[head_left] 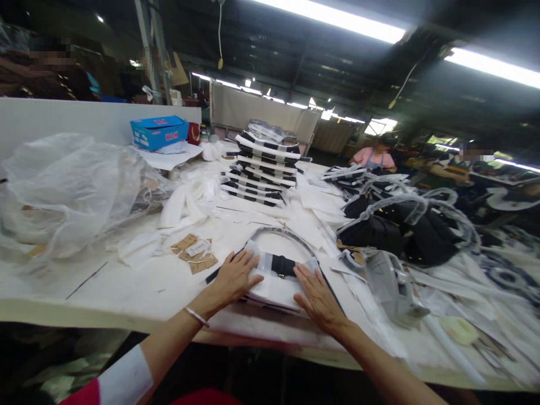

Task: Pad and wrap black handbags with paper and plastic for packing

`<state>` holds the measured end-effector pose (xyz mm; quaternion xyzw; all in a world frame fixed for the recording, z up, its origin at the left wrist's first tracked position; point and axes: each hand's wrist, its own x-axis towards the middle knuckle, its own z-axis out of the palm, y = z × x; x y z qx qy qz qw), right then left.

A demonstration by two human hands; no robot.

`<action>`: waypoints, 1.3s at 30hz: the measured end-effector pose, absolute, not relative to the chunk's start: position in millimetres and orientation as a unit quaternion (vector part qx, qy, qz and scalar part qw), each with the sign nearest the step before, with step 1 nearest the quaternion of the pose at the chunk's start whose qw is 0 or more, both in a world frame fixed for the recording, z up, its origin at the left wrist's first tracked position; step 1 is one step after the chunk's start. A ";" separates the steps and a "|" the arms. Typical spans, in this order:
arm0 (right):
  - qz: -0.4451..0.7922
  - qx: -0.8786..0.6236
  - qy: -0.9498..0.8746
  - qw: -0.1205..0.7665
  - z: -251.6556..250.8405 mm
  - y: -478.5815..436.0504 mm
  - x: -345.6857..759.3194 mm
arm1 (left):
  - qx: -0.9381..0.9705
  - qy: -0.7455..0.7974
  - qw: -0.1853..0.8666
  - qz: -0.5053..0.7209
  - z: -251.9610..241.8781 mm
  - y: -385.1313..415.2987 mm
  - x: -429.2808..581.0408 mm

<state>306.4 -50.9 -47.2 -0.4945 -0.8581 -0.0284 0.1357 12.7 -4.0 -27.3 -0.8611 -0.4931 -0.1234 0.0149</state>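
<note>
A black handbag (282, 265) lies near the table's front edge, partly covered by white wrapping sheets, with its plastic-wrapped handle arching away from me. Flat on its left side rests my left hand (236, 275), fingers stretched out and pressing the white wrap (274, 289). My right hand (316, 295) lies on the bag's right side, fingers also extended. Neither hand grips anything. Between them a dark strap with a small metal fitting shows. Brown card tags with white string (194, 252) lie to the left of the bag.
Behind the bag stands a stack of wrapped black bags (264, 169). More black bags (405, 225) and a grey tape dispenser (390, 287) are to the right. Clear plastic bags (71, 191) fill the left, with a blue box (159, 132) behind. People sit at the far right.
</note>
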 end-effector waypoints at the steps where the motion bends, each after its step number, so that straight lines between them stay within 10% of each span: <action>1: -0.033 -0.495 -0.856 0.147 -50.7 -53.2 306.8 | -0.858 -0.499 -0.004 -0.121 -36.2 -2.7 8.5; 28: -0.009 -0.509 -0.842 0.181 -55.6 -61.9 304.9 | -0.835 -0.519 -0.125 -0.133 -54.8 -12.0 -2.5; 39: 0.044 -0.516 -0.841 0.159 -24.8 -79.4 304.9 | -0.863 -0.447 -0.015 -0.236 -58.8 -100.5 -25.5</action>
